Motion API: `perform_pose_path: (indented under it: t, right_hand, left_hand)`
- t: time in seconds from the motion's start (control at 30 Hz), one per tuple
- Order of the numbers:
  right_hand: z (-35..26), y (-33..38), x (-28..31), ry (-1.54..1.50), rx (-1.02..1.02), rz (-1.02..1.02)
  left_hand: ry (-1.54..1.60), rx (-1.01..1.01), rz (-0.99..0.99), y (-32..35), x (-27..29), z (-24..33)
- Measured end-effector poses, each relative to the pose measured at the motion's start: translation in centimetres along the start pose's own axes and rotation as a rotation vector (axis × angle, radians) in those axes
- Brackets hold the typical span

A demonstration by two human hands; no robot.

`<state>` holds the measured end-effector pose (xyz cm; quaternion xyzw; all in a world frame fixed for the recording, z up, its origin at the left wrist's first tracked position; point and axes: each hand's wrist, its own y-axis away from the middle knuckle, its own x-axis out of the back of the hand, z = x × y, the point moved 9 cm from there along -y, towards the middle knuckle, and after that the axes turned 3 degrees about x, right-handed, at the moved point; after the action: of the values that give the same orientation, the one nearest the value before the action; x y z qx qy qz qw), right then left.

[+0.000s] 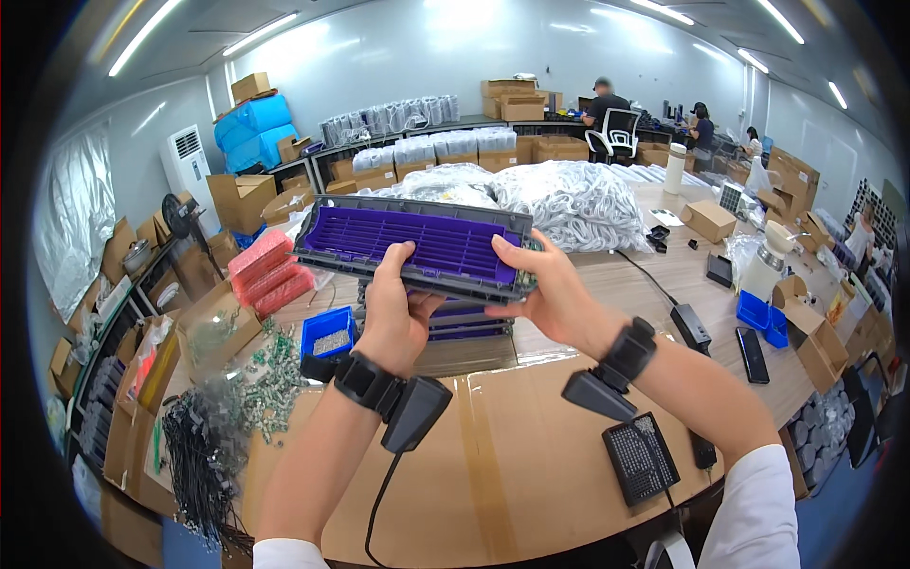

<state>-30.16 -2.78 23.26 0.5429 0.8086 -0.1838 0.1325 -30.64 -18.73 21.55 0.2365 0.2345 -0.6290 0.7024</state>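
Observation:
Both my hands hold up a long grey plastic housing with a purple slatted inside, tilted toward me over the table. My left hand grips its near edge left of the middle, the thumb laid on the purple slats. At the right end my right hand clasps it, thumb on top and fingers underneath. Below and behind it, more purple and grey housings are stacked on the table, partly hidden by the held one. A blue tray of small metal parts stands just left of my left hand.
A flat cardboard sheet covers the near table. Left lie green small parts and black cables; red wrapped bundles lie behind. Bundled white cables fill the back. Right are a power adapter, phone and black keypad.

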Motion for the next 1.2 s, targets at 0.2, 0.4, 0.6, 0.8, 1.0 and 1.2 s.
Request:
perform_pose_path:
  t: [0.2,0.4,0.6,0.8,1.0,1.2]
  right_hand:
    - [-1.1,-5.6,1.9,-0.032,0.115,0.119]
    - [-3.1,-9.5,4.6,-0.027,0.117,0.088]
    - [-3.9,-12.4,7.4,0.075,0.097,0.168]
    - [-2.7,-16.5,8.4,0.109,0.095,0.263]
    - [-1.0,-19.5,9.1,-0.006,0.085,0.206]
    - [-0.1,-21.9,11.1,0.033,0.255,0.354]
  left_hand:
    - [-0.093,0.028,-0.079,-5.0,-0.9,1.3]
    - [0.057,-0.137,-0.166,-9.4,1.6,6.6]
    - [0.023,-0.198,-0.116,-15.1,6.0,9.1]
    - [-0.068,-0.158,-0.034,-19.2,8.9,8.4]
    - [-0.139,-0.106,-0.005,-22.8,10.3,7.8]
    - [-0.225,-0.081,0.060,-25.1,11.9,6.8]
